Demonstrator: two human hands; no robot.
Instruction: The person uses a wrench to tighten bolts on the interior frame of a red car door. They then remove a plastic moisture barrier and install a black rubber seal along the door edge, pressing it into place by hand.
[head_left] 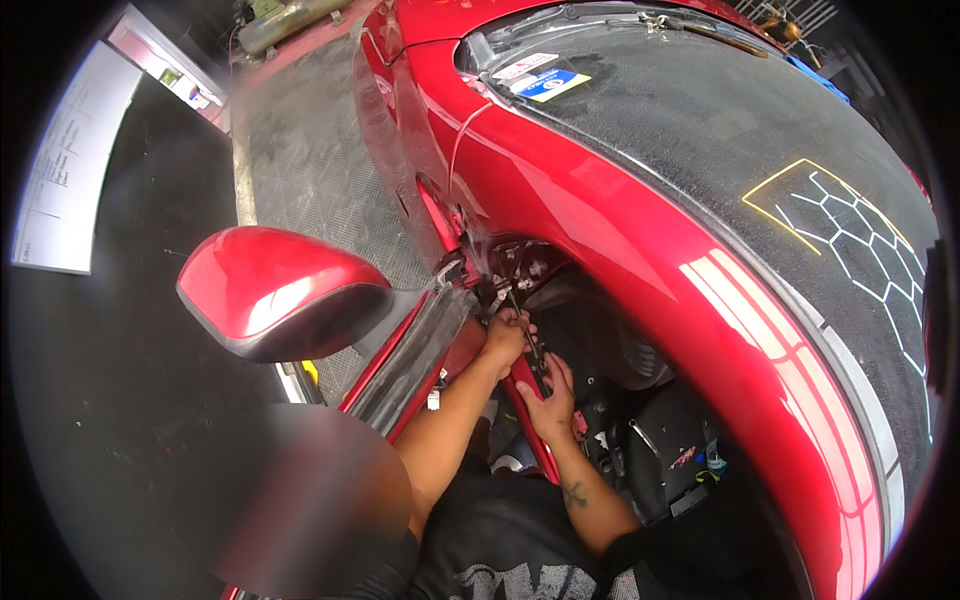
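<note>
Because the work sits deep in a red car's door-hinge gap, both hands crowd together at six o'clock of the frame; the left hand (505,335) curls its fingers around a slim dark tool (530,350); the right hand (550,395) steadies it, fingers pressed together; the glossy wing mirror (275,290) bulges at nine o'clock.

A round blurred patch (310,500) at the lower left hides whatever lies beneath it, beside the person's left forearm. The left hand (503,335) curls around a dark slim tool (528,350) whose tip vanishes among shadowed parts at the red car door hinge (500,275); those parts are too small and dim to tell apart. The right hand (548,398) covers the tool's lower end. The paper sheet (70,160) on the left carries print too small to make out.
</note>
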